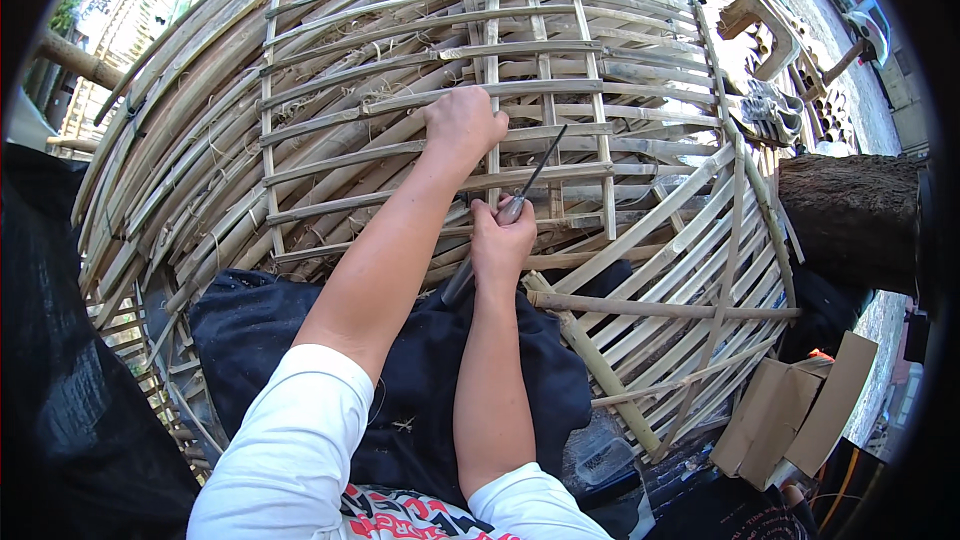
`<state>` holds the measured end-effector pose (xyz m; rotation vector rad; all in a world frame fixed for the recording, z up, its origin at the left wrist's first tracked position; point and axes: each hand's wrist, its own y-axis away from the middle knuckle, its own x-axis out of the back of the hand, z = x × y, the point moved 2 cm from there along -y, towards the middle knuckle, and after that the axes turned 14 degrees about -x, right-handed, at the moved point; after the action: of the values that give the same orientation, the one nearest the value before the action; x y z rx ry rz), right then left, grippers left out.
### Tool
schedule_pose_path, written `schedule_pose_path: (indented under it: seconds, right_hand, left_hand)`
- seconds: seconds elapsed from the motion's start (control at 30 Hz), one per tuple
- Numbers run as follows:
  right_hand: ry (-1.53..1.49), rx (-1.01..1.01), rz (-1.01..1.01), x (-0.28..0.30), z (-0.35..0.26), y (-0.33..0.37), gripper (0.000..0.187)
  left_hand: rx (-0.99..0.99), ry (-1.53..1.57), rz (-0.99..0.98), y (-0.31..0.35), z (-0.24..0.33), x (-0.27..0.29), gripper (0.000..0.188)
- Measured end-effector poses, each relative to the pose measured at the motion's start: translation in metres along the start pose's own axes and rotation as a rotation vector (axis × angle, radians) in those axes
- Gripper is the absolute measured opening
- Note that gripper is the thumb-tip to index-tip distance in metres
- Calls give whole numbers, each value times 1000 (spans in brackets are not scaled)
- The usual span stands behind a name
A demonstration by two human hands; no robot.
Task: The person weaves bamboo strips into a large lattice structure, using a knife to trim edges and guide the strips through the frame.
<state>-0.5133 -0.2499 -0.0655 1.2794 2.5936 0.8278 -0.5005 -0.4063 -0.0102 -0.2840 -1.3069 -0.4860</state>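
In front of me is a lattice of flat bamboo slats [430,57], with long curved slats crossing several uprights. My left hand [465,127] is a fist at the lattice's middle, closed over a bamboo slat where an upright crosses; its fingertips are hidden. Nearer to me, my right hand [502,248] grips a long-handled knife [512,210]. The narrow dark blade points up and to the right, over the slats. Below this hand shows a grey handle end [458,283], apparently part of the same knife. Dark cloth [410,370] lies across my lap under both forearms.
Curved bamboo strips [165,180] are heaped on the left. At right, a woven bamboo panel [690,300] fans out toward a thick log [850,205]. An open cardboard box [775,410] stands at lower right. Black sheeting [80,370] hangs at far left.
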Motion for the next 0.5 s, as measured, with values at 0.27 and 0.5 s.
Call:
schedule_pose_path:
  seconds: [0.27, 0.5]
  right_hand:
    - [-27, 46, 7, 2, -3, 1, 30]
    - [238, 51, 67, 10, -21, 12, 27]
  left_hand:
    - [-18, 2, -15, -1, 5, -3, 38]
    - [8, -6, -97, -4, 11, 0, 37]
